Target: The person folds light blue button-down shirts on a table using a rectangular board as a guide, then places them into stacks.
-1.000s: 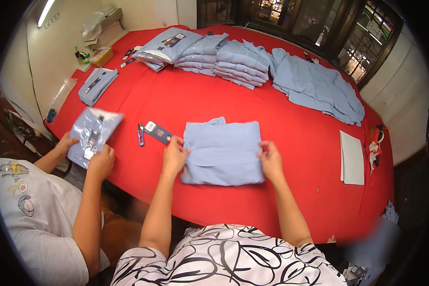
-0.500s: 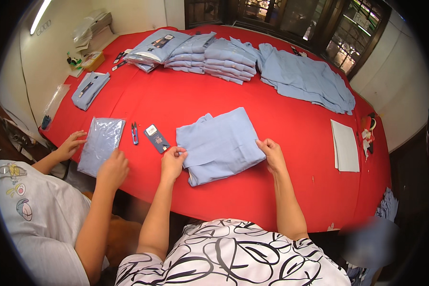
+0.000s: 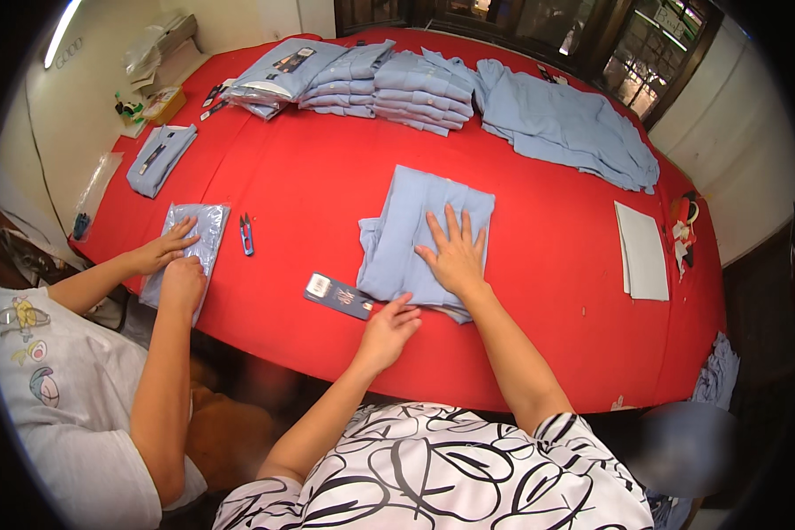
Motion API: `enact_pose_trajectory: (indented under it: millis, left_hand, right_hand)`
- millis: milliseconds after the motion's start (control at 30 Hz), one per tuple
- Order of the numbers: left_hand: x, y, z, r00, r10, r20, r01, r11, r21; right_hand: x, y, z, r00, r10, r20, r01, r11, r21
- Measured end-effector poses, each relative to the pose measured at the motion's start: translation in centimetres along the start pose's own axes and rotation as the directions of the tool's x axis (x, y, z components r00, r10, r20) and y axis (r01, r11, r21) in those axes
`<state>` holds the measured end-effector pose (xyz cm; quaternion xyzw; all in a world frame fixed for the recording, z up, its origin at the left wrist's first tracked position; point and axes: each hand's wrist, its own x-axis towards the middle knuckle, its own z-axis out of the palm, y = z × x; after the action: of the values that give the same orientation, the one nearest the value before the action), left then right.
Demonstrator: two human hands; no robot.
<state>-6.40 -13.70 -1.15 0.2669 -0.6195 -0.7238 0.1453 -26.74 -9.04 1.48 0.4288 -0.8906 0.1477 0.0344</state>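
A folded light blue shirt (image 3: 389, 234) lies on the red-covered table in front of me. My right hand (image 3: 458, 256) rests flat on its right half, fingers spread. At the shirt's near edge is my left hand (image 3: 390, 334), its fingers loosely bent and a little apart, the fingertips touching or very near the cloth. A dark blue hang tag (image 3: 340, 296) with a white label lies beside the shirt's lower left corner, close to my left fingertips. Whether a string joins the tag to the shirt cannot be made out.
At my left, a co-worker's hands press on a bagged shirt (image 3: 205, 238). Blue thread snips (image 3: 246, 237) lie between us. Stacked folded shirts (image 3: 424, 88) and a loose shirt pile (image 3: 565, 128) fill the far side. White sheets (image 3: 642, 252) and a tape roll (image 3: 691, 210) are at right.
The shirt has been turned and set farther from me, with the tag swung to its near left. My right hand let go of its edge and flattened on top; my left hand released the left side.
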Motion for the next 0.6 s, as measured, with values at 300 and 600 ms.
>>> enact_pose_trajectory:
  millis: [300,600]
  left_hand:
    - [4.9,6.5,-5.9,0.891,0.388,-0.236,-0.111,0.690,0.715]
    - [13.1,9.4,-5.2,0.963,0.268,-0.006,-0.159,0.590,0.791]
  right_hand:
    - [-3.7,-0.2,-2.0,0.988,-0.015,-0.152,0.067,0.936,0.346]
    - [-10.8,-4.3,0.4,0.957,-0.145,-0.251,0.178,0.978,0.113]
